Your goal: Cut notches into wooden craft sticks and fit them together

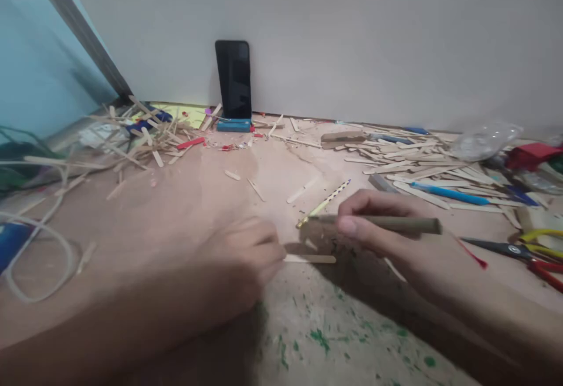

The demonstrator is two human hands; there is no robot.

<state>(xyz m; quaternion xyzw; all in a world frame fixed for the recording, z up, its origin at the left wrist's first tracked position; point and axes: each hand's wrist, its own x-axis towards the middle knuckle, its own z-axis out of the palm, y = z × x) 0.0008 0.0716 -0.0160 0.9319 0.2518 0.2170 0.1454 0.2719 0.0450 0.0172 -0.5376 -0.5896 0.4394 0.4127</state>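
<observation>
My left hand (250, 254), blurred by motion, is closed with its fingers curled at the near end of a wooden craft stick (311, 259). The other, rounded end of the stick juts out to the right, low over the table. Across from it, my right hand (378, 224) grips a knife-like tool (402, 224) with a thick olive-brown handle. The tool's thin dark front part points left towards my left hand, and its tip is blurred. Just behind lies a patterned yellow-and-white pencil (325, 203), slanting away to the right.
A dark phone (234, 80) stands in a blue holder (234, 125) by the wall. Craft sticks (409, 157) are heaped at the right, others (149, 134) at the left. Scissors (512, 250) lie far right. A white cable (65, 245) loops at left. Green paint specks (320, 339) mark the table.
</observation>
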